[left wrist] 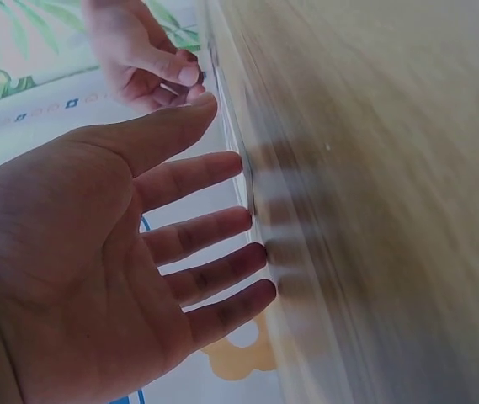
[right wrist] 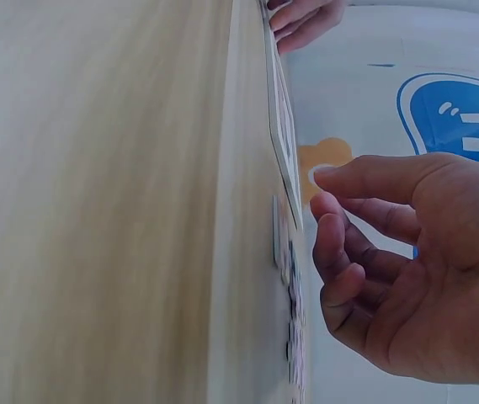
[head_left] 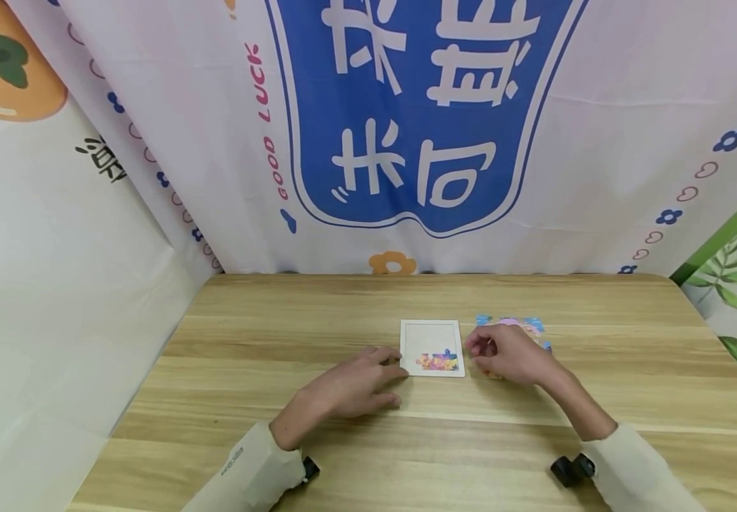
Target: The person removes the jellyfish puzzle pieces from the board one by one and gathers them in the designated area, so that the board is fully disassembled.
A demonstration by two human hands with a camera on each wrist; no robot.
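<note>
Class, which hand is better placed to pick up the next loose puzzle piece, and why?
Probably the right hand: it hovers over the loose pieces beside the puzzle tray. The left hand lies flat on the table, fingertips at the tray's far edge.

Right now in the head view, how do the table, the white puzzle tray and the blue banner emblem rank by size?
1. Blue banner emblem
2. Table, perhaps similar; it is nearer the camera.
3. White puzzle tray, clearly smallest.
</note>
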